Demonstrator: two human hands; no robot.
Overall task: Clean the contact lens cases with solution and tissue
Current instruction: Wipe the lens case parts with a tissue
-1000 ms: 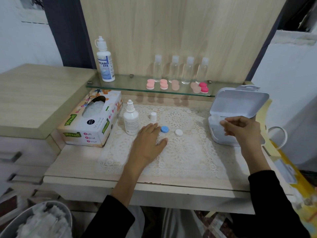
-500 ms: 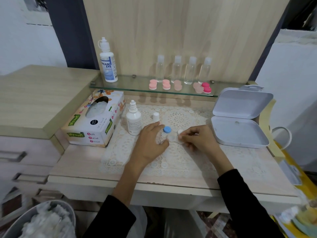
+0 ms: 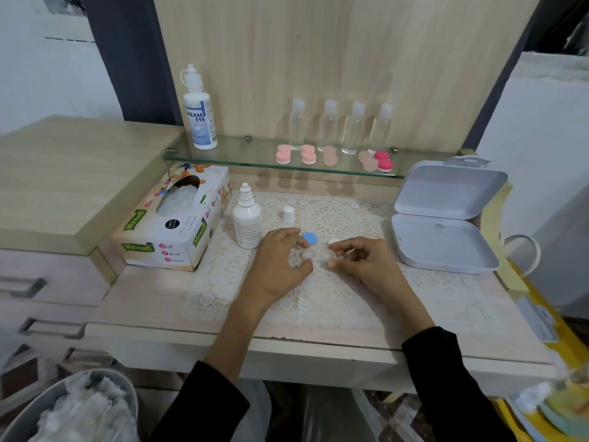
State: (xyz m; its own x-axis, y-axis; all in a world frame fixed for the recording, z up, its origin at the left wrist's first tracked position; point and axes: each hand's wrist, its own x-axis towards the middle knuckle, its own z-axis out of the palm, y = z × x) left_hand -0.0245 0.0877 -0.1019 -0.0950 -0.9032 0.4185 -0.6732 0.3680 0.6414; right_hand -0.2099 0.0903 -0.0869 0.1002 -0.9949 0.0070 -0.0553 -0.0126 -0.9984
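On the counter (image 3: pixel 143 298), clear lens case (image 3: pixel 317 254) over lace mat (image 3: pixel 318 309), gripped at both ends: left hand (image 3: pixel 280 264) fingers curled round its left well, right hand (image 3: pixel 366 264) fingers pinching its right, blue cap (image 3: pixel 309 239) just behind.

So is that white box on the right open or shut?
Open. The white hinged box has its lid swung up and back, so the inside of its base shows.

Lace mat (image 3: pixel 318 301), glass shelf (image 3: pixel 255 157), matt plastic box (image 3: pixel 446 247).
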